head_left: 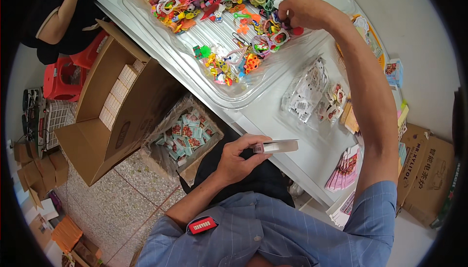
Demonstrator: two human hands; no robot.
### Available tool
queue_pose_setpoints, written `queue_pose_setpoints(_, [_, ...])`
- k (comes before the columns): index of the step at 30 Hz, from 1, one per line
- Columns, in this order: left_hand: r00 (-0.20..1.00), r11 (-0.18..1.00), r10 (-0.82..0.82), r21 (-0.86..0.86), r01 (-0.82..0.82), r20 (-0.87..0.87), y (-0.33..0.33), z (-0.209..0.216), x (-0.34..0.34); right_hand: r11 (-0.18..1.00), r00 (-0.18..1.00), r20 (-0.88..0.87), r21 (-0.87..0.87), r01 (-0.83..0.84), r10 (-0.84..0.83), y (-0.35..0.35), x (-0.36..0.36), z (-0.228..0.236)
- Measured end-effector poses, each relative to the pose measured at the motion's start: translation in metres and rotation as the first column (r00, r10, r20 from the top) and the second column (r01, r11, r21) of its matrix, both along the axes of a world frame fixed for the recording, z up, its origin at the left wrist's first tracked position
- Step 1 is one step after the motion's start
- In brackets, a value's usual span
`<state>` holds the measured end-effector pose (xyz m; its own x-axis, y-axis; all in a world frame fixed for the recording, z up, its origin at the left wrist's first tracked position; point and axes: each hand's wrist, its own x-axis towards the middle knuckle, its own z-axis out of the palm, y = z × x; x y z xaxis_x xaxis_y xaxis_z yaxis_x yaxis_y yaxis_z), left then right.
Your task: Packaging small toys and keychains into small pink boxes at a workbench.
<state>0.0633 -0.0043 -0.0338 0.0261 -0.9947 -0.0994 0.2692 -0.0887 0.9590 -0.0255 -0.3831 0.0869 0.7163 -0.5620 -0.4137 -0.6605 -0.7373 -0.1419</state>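
Observation:
My left hand (237,160) grips a small flat carton (282,146) between thumb and fingers, just off the table's near edge. The carton's open side shows a pale inside. My right hand (307,11) reaches over the far right part of a clear plastic tray (239,102). Its fingers are curled together at the edge of a heap of small colourful plastic trinkets (209,1). Something whitish shows at the fingertips, too small to make out. A looser cluster of trinkets (226,67) lies in the tray's near part.
Clear bags of small printed pieces (307,91) and fanned pink cards (345,168) lie on the table (273,116). A tall cardboard box (141,96) holds stacked cartons; a lined bin (180,162) holds sachets. Another person's arm (61,16) shows upper left, near red stools (63,79).

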Motion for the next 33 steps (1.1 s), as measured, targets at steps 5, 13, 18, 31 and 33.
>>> queue_pose_setpoints(5, [0.997,0.997,-0.08,0.011,0.08,-0.004,0.001,-0.003,0.005,0.996,0.967,0.244,0.07,0.063,-0.079,-0.009,-0.014,-0.003])
queue_pose_setpoints(13, [0.999,1.0,-0.005,-0.016,0.004,-0.051,0.0,0.003,-0.001,0.772,0.466,0.647,0.62,0.14,-0.604,-0.006,-0.052,0.031])
queue_pose_setpoints(18, [0.999,1.0,0.015,-0.006,-0.015,-0.039,0.001,0.0,0.0,0.57,0.113,0.608,0.783,-0.247,-0.786,0.041,-0.032,0.049])
queue_pose_setpoints(31, [0.998,0.999,0.05,0.016,-0.049,-0.03,0.008,-0.007,0.003,0.99,0.82,0.564,0.137,0.021,-0.095,-0.015,0.009,0.0])
queue_pose_setpoints(33, [0.998,0.999,-0.047,0.013,0.048,-0.051,0.006,-0.009,0.001,0.998,0.884,0.463,-0.015,-0.054,0.054,-0.013,-0.001,-0.005])
